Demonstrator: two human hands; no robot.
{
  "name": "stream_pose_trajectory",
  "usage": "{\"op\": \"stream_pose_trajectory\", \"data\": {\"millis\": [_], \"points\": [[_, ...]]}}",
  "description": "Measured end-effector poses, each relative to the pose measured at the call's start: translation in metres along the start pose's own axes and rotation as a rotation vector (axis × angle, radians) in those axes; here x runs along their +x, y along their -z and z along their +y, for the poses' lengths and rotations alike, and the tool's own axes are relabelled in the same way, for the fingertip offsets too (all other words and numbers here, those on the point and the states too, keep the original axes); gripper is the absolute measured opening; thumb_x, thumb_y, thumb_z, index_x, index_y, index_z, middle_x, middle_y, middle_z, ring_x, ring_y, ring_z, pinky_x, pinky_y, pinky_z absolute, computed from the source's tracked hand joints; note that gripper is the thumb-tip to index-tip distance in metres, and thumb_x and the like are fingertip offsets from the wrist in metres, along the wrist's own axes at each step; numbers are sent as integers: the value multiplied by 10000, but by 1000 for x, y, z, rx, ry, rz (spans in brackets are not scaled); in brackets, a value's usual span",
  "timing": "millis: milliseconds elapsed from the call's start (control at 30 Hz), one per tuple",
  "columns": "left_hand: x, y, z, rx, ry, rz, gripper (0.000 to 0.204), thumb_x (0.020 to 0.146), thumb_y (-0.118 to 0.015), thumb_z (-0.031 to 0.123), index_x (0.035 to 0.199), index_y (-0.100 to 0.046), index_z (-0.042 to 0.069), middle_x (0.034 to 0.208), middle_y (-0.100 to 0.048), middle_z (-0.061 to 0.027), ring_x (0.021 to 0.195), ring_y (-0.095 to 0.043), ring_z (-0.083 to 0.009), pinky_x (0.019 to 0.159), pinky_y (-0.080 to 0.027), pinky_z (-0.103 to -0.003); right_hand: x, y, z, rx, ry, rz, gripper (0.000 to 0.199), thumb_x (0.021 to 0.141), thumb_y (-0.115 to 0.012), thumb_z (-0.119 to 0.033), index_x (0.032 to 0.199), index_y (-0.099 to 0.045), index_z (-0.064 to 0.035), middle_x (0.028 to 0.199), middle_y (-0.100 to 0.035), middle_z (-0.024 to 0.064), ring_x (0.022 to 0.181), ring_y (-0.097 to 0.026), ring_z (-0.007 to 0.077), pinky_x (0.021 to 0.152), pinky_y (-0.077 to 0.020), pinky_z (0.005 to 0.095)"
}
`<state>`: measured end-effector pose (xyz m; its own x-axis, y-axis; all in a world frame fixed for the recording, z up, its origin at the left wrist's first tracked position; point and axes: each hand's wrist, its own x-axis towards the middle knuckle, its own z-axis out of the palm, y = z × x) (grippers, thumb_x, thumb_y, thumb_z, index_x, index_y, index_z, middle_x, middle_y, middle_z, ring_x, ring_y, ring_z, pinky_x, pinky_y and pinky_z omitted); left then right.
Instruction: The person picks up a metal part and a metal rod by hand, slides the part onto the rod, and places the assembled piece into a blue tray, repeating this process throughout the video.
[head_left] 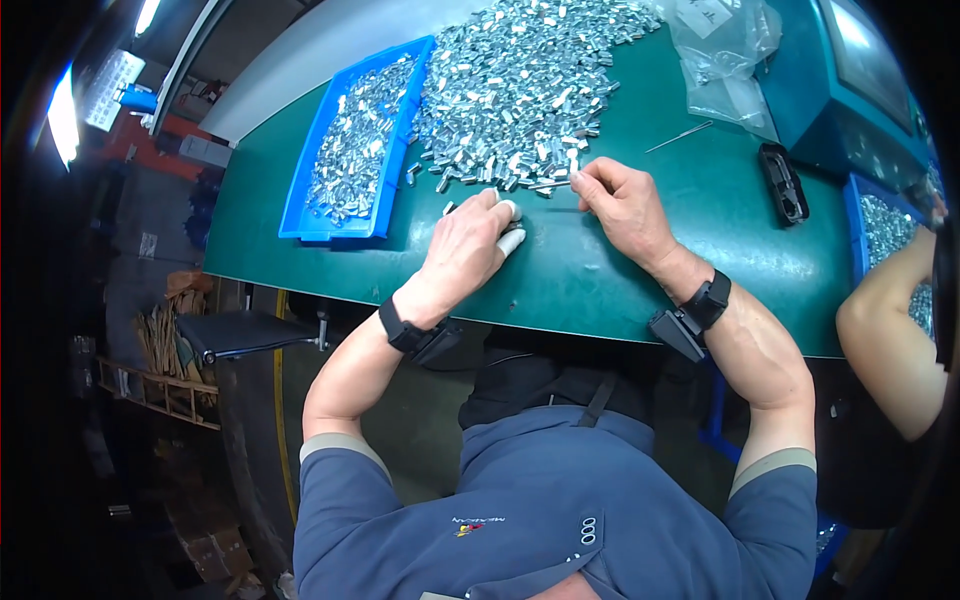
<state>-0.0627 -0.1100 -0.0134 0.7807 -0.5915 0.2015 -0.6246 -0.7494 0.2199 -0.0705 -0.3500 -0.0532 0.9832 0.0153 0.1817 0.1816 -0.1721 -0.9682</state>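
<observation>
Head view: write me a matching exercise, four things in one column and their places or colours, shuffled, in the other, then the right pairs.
Things
1. Tray
2. Plastic bag
3. Right hand
4. Table

Places and colours
A. Green, under the pile of metal pieces
B. By the near right edge of the pile
C. Blue, left of the pile, with metal pieces in it
D. See-through, to the right of the pile, near the far edge

Right pairs: 1-C, 2-D, 3-B, 4-A
</observation>
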Motion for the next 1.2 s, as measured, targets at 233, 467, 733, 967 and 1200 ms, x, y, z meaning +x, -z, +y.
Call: {"op": "stream_pose_trajectory", "data": {"millis": [233,467,733,967,1200], "points": [[11,-14,-20,-619,381,-74,261,972,-738,180,1188,-725,33,886,-719,-22,766,-640,-93,692,-520,-280,-3,-1,3,37,28,-73,243,1031,-661,-231,955,-710,-6,722,-650,-4,675,-565,65,611,-452,255],[0,-31,-23,-1352,650,32,232,990,-723,154,1176,-703,16,982,-739,-79,809,-706,-116,713,-564,-228,-4,-1,-3,-56,86,-129,221,1019,-670,-205,937,-720,-6,704,-656,15,651,-567,74,586,-441,268],[-2,-32,-15,-1504,646,79,194,1005,-693,116,1172,-701,18,1016,-739,-99,823,-717,-136,724,-582,-229,-7,0,-4,-39,56,-153,219,1018,-668,-197,941,-722,1,707,-659,18,651,-569,79,583,-440,272],[-7,-34,-12,-1456,596,40,197,992,-714,107,1173,-703,31,1017,-750,-104,839,-717,-132,736,-576,-239,-5,-2,-1,-38,129,-18,229,1028,-657,-200,935,-723,-2,716,-659,15,655,-567,73,586,-441,263],[-10,-37,-10,-1366,492,35,194,984,-727,107,1165,-709,38,1006,-750,-81,867,-710,-128,763,-559,-246,-3,-1,1,-15,-15,-176,355,1038,-644,-300,833,-729,-21,612,-655,34,562,-593,89,525,-454,290]]}}
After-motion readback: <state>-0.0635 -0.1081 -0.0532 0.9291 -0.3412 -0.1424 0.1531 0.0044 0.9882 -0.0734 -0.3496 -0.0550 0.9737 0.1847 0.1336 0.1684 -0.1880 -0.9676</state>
